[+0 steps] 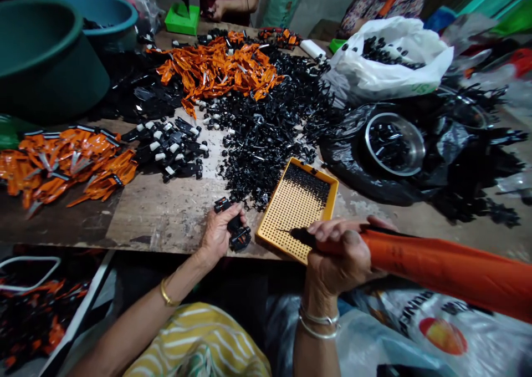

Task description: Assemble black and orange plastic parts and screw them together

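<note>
Near the table's front edge, my left hand (218, 234) grips a black toy car chassis (240, 238) with small orange bits on it. Fingers of my right hand (338, 252) wrap around a dark-tipped screwdriver (302, 236), whose orange-covered body stretches off to the right. Its thin tip points left, over the yellow perforated tray (286, 205); whether it touches the tray I cannot tell. Small dark pieces, like screws, are gathered at the tray's far end. Just behind my left hand spreads a pile of small black parts (261, 138).
Orange shells (220, 69) are heaped at the back, more (70, 161) at left beside chassis with white pieces (168, 144). Green (45, 61) and blue (100, 11) tubs stand back left; a white bag (390, 72) and metal bowl (394, 144) at right. Another person's hands work beyond the table.
</note>
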A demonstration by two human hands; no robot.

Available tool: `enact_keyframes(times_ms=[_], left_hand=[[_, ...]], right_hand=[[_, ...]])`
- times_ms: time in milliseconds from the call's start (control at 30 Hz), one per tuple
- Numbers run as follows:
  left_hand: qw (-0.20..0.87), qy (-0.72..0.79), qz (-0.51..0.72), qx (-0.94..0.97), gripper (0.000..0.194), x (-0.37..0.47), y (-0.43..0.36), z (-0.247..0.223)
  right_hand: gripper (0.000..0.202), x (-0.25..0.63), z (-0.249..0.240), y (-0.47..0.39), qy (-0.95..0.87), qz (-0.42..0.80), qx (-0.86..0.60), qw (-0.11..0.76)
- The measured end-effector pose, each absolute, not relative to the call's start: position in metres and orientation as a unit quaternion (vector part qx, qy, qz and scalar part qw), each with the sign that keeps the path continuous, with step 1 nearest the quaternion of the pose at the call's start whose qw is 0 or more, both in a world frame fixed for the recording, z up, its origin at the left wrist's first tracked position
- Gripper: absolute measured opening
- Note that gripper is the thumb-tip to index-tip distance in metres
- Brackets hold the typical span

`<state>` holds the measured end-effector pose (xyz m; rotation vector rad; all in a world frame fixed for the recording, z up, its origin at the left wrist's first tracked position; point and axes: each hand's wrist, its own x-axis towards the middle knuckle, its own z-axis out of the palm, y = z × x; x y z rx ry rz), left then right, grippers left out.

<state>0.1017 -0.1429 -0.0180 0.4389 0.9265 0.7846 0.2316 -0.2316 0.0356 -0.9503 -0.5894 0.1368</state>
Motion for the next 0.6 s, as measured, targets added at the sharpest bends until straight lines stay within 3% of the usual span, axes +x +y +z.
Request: enact_keyframes(times_ms=[300, 600], left_hand=[[0.793, 0.429, 0.371, 0.223, 0.026, 0.103, -0.147, -0.022], [0.795, 0.429, 0.372, 0.215, 0.027, 0.104, -0.148, -0.022]], right_hand=[[0.026, 0.191, 0.035, -0.238, -0.289, 0.156, -0.433, 0.839], [0.025, 0.183, 0.026, -0.23, -0.278, 0.151, -0.434, 0.843]])
